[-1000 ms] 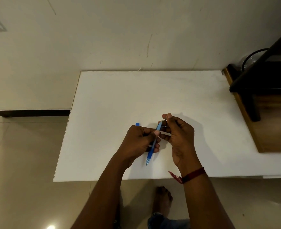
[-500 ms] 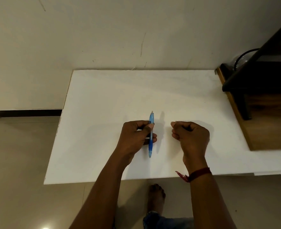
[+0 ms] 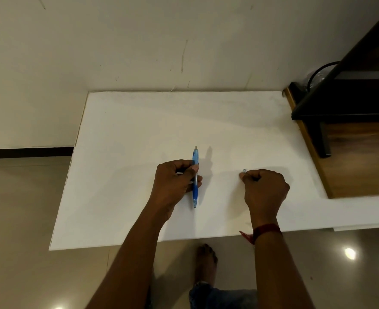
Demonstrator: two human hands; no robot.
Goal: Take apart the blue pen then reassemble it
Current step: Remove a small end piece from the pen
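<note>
**Hands parted, pen in the left**

Head view: the hands, joined at the pen a second ago, now sit well apart. The left hand (image 3: 177, 178) grips the blue pen (image 3: 195, 175) mid-barrel — tip toward the person. The right hand (image 3: 263, 188) has moved right, pinching a small pale part (image 3: 244, 171). Both are over the white table (image 3: 126, 134) — cream wall (image 3: 139, 41) behind, wooden shelf (image 3: 351, 157) to the right, tiled floor (image 3: 23, 208) below.

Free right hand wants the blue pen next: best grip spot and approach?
Probably the clear blue upper barrel of the blue pen, from its right. That end sticks out bare beyond the left hand, which covers the middle from the left; the pen runs lengthwise away from the person.
</note>
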